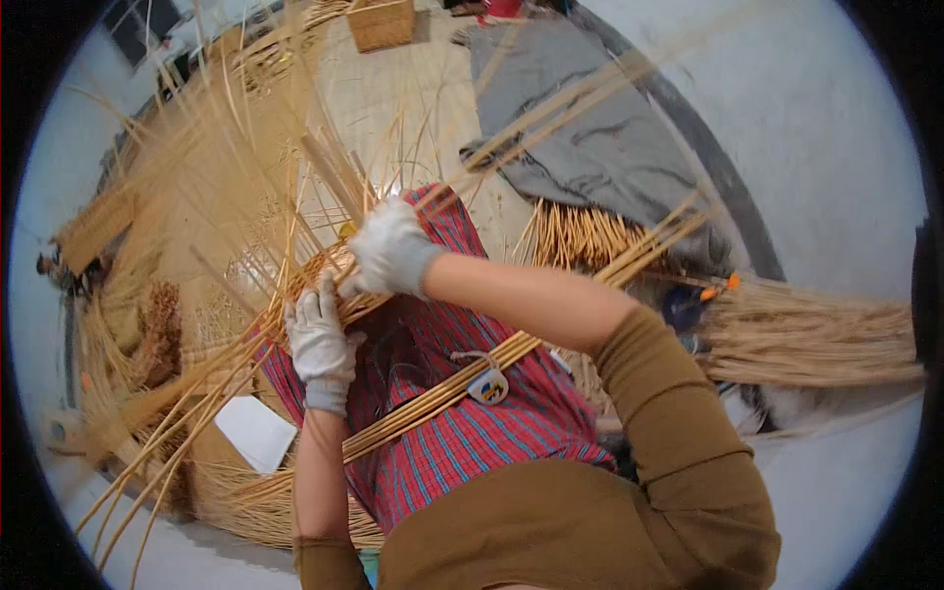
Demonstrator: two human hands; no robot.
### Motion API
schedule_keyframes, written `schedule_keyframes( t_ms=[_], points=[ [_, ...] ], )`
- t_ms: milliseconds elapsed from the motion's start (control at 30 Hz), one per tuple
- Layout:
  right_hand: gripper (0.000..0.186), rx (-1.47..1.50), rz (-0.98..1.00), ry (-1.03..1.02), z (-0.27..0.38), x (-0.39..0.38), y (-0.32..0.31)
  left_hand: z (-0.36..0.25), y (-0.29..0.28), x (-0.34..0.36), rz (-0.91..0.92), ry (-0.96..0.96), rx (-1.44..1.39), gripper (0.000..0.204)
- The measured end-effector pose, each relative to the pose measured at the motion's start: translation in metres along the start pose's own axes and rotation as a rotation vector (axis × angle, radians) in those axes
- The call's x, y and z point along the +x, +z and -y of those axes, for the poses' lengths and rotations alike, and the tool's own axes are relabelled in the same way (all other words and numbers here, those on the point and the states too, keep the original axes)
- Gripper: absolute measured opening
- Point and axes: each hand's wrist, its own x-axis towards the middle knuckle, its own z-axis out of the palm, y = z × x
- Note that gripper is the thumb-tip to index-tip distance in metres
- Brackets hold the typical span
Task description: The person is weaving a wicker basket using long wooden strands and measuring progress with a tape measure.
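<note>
A partly woven wicker piece (332, 264) with long rods sticking out sits above my lap, tilted. My left hand (320, 339), in a white glove, grips its near edge with the fingers pressed along the weave. Just up and to the right, my right hand (388, 246), gloved too, is closed at the piece, with pale wicker rods (551, 118) running from beside it to the upper right, blurred. Its fingertips are partly hidden. A bundle of rods (442, 395) lies across the striped red cloth (442, 462) on my lap, next to a small white round thing (489, 386).
A grey cloth (580, 108) covers part of a rod pile (580, 234) at the right. More rods (816, 334) lie farther right by the wall. A white sheet (256, 433) lies at the left. A wooden box (382, 24) stands at the far side.
</note>
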Motion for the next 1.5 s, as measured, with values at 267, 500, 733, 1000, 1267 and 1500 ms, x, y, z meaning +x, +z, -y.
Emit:
schedule_keyframes(
  t_ms=[267,500,733,1000,1267,1500],
  points=[
    [0.071,0.017,0.061,0.137,0.011,0.027,-0.003,-0.002,0.002,0.044,0.452,-0.161,0.143,0.030],
    [0.049,-0.002,-0.001,0.016,0.009,0.014,0.014,0.005,-0.005,0.033,0.476,-0.172,-0.005,0.076],
    [0.070,-0.229,-0.337,-0.162,0.034,0.003,0.058,0.016,0.015,0.022,0.195,-0.042,-0.231,0.084],
    [0.020,-0.134,-0.357,-0.087,0.046,0.035,0.065,0.021,0.015,0.031,0.155,-0.103,-0.241,0.061],
    [0.046,0.130,-0.854,-0.326,0.022,-0.015,0.078,-0.001,-0.006,-0.023,-0.151,-0.064,-0.153,0.069],
    [0.051,0.540,-0.407,-0.503,0.067,-0.063,0.084,0.040,-0.008,-0.082,-0.605,-0.961,-1.174,0.024]
  ],
)
